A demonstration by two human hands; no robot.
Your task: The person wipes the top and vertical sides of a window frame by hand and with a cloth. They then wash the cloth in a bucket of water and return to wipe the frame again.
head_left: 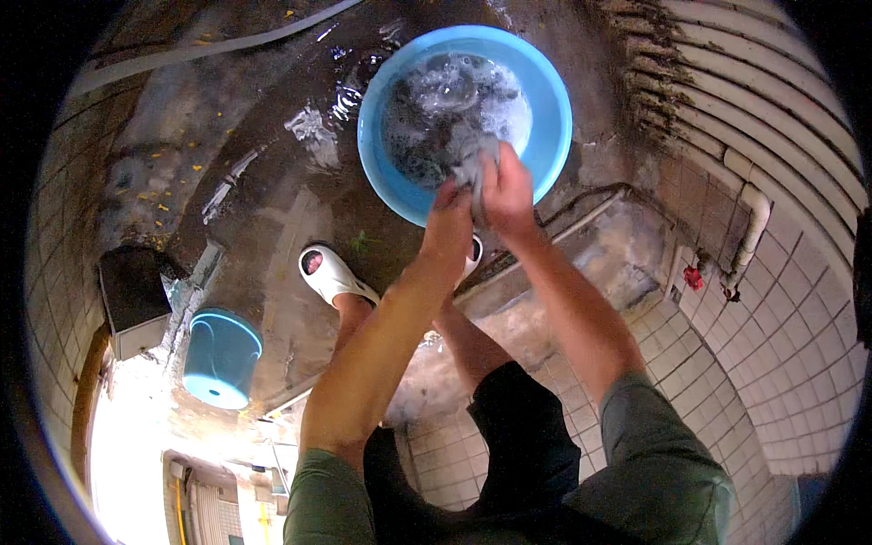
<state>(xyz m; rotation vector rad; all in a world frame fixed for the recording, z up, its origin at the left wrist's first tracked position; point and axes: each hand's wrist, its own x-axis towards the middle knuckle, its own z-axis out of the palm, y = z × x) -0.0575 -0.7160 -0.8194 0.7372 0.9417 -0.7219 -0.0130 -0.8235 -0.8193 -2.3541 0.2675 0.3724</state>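
Both my hands are closed on a bunched grey cloth (473,156) above the near side of a round light-blue basin (371,136). My left hand (450,218) grips the cloth's lower left part, close to the basin's near rim. Just right of it, my right hand (509,193) has its fingers curled round the cloth. Dark water (409,127) with white suds fills part of the basin. The cloth's exact shape is hidden by my fingers and blurred.
The basin stands on a wet, dark floor (263,263). A smaller blue bucket (223,354) is at lower left, by a dark box (134,289). A grey hose (218,45) crosses the far left. White pipes (756,218) and a red tap handle (693,277) are on the right.
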